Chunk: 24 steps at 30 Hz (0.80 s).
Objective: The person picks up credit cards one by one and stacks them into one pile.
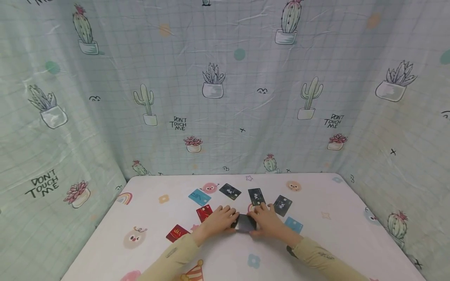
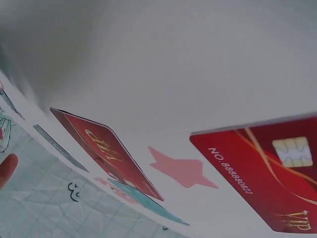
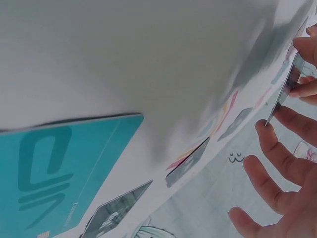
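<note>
Between the two hands a dark, glossy card [image 1: 245, 223] is held up off the tabletop, bridging them in the head view. My left hand [image 1: 218, 221] pinches its left end with thumb and fingers. The right hand [image 1: 268, 223] grips the opposite end, thumb on the near side. Seen edge-on in the right wrist view, the dark card [image 3: 289, 87] is thin and sits between the fingertips of both hands. Only one fingertip [image 2: 7, 169] shows in the left wrist view.
Around the hands lie red cards [image 1: 177, 233], blue cards [image 1: 199, 197] and black VIP cards [image 1: 230, 191] in a loose arc. Another dark card [image 1: 291, 251] is partly hidden under the right forearm. A cactus-print curtain [image 1: 225, 117] encloses the white patterned table [image 1: 147, 214].
</note>
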Each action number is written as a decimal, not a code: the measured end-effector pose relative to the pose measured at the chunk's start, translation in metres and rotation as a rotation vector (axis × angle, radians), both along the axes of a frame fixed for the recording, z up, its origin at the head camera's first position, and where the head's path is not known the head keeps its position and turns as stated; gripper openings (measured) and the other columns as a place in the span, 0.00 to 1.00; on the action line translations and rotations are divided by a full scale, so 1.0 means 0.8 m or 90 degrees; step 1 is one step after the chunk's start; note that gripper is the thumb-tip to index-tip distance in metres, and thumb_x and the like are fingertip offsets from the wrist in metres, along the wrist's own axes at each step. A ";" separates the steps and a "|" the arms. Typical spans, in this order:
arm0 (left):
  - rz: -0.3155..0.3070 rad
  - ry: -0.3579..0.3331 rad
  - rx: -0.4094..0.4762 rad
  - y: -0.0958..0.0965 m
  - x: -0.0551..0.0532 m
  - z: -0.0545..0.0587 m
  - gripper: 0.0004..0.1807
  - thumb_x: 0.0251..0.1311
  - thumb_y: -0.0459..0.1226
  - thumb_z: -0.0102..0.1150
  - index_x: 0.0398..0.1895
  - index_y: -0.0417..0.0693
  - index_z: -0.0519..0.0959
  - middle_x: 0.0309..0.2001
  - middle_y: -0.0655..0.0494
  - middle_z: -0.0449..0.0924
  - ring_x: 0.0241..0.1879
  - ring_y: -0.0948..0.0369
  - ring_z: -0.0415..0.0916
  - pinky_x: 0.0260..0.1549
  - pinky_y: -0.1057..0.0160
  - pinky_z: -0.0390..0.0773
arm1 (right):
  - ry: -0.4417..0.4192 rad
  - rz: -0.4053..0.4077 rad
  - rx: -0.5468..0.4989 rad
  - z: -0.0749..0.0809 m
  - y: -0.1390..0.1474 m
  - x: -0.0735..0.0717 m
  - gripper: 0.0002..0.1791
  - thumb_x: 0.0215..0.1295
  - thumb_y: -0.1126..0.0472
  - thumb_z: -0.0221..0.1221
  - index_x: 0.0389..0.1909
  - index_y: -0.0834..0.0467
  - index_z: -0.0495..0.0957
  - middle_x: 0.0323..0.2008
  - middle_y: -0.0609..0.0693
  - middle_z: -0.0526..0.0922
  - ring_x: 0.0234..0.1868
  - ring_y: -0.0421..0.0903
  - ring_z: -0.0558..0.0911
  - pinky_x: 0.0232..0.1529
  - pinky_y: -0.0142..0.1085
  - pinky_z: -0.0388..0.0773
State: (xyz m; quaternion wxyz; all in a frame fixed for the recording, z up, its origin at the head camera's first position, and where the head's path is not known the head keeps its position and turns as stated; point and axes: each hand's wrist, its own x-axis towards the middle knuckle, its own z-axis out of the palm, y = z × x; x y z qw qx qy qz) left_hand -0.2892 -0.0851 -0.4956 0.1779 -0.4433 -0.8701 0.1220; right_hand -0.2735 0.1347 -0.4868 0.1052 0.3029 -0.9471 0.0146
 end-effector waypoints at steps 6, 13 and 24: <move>0.001 0.010 0.012 -0.008 0.011 0.003 0.29 0.51 0.59 0.53 0.52 0.54 0.72 0.46 0.60 0.75 0.45 0.62 0.69 0.44 0.65 0.73 | -0.001 0.016 0.008 0.003 -0.002 0.002 0.32 0.41 0.37 0.63 0.49 0.48 0.74 0.38 0.47 0.73 0.42 0.49 0.66 0.46 0.53 0.64; 0.001 0.037 0.028 -0.014 0.020 -0.004 0.29 0.50 0.60 0.52 0.50 0.53 0.74 0.44 0.59 0.76 0.43 0.62 0.70 0.42 0.65 0.73 | -0.012 0.043 0.002 0.004 -0.004 0.005 0.30 0.42 0.40 0.63 0.47 0.50 0.75 0.40 0.47 0.74 0.42 0.48 0.67 0.46 0.54 0.64; -0.010 0.054 0.048 -0.023 0.019 -0.017 0.28 0.53 0.61 0.47 0.48 0.53 0.75 0.41 0.60 0.75 0.40 0.62 0.67 0.40 0.65 0.69 | -0.005 0.062 0.005 -0.004 -0.008 0.004 0.30 0.43 0.40 0.63 0.48 0.51 0.75 0.41 0.45 0.74 0.42 0.46 0.66 0.43 0.50 0.65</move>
